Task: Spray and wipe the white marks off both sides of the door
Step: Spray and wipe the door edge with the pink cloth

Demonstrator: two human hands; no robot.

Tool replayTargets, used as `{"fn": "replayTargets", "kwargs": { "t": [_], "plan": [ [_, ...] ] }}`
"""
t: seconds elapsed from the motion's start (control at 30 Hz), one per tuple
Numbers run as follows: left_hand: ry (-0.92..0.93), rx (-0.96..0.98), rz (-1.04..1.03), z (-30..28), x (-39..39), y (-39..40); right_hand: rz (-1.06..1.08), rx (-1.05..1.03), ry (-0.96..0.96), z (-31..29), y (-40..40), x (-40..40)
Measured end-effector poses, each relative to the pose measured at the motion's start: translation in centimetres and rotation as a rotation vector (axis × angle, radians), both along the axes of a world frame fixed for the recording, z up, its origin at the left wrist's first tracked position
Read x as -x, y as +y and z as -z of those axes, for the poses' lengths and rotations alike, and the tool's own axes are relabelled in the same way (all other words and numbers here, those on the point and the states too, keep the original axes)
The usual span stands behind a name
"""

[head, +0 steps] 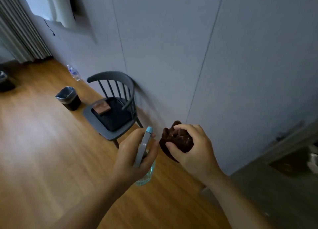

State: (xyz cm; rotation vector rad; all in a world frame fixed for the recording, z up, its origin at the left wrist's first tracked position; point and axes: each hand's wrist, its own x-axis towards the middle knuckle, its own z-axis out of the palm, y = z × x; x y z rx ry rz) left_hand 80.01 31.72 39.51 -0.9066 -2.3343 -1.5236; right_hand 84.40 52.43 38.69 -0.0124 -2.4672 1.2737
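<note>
My left hand (132, 158) grips a spray bottle (143, 146) with a grey head, a light blue nozzle and a clear bluish body below my palm. My right hand (194, 147) holds a bunched dark brown cloth (177, 140) just right of the nozzle. Both hands hover low in front of grey wall panels (249, 65). A grey surface with dark smudges (289, 134), possibly the door's edge, runs along the right. No white marks show on it from here.
A grey chair (111, 104) with a black cushion and a wooden block on it stands against the wall. A small lined bin (68, 98), water bottles (74, 73) and another bin (5, 82) sit on the wooden floor (43, 151). Curtains hang far left.
</note>
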Motion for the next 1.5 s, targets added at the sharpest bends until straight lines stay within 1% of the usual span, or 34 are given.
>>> {"fn": "replayTargets", "kwargs": {
  "t": [0.1, 0.27, 0.37, 0.5, 0.7, 0.9, 1.07, 1.2, 1.3, 1.43, 1.5],
  "plan": [
    [0.015, -0.001, -0.022, 0.0, 6.0, -5.5, 0.002, 0.009, -0.007, 0.0, -4.9, 5.9],
    [0.033, 0.002, -0.099, 0.9, 15.4, -13.2, -0.065, 0.036, -0.013, 1.4, -12.5, 16.0],
    [-0.029, -0.023, -0.128, 2.6, 21.7, -17.0, -0.08, 0.049, -0.023, 3.2, -16.6, 22.4],
    [-0.038, -0.003, -0.166, 5.2, 30.7, -21.3, -0.067, 0.035, -0.038, 7.2, -21.3, 31.9],
    [-0.032, 0.017, -0.159, 9.4, 43.5, -26.2, 0.047, 0.025, -0.136, 15.1, -27.6, 44.1],
    [-0.153, -0.006, -0.119, 15.1, 52.4, -30.2, 0.176, -0.057, -0.294, 23.4, -32.9, 51.3],
    [-0.232, 0.0, -0.022, 21.5, 58.6, -32.3, 0.372, -0.058, -0.485, 32.0, -35.8, 56.2],
    [-0.281, -0.007, 0.056, 27.4, 63.6, -33.0, 0.526, -0.038, -0.575, 37.8, -36.1, 60.5],
    [-0.285, -0.005, 0.067, 30.9, 66.4, -33.4, 0.582, -0.074, -0.606, 41.6, -35.8, 63.2],
    [-0.298, -0.026, 0.058, 33.9, 68.7, -34.7, 0.602, -0.177, -0.657, 45.9, -35.4, 65.3],
    [-0.32, -0.03, 0.043, 34.9, 69.6, -35.4, 0.638, -0.206, -0.742, 47.3, -35.3, 66.1]
  ]
}}
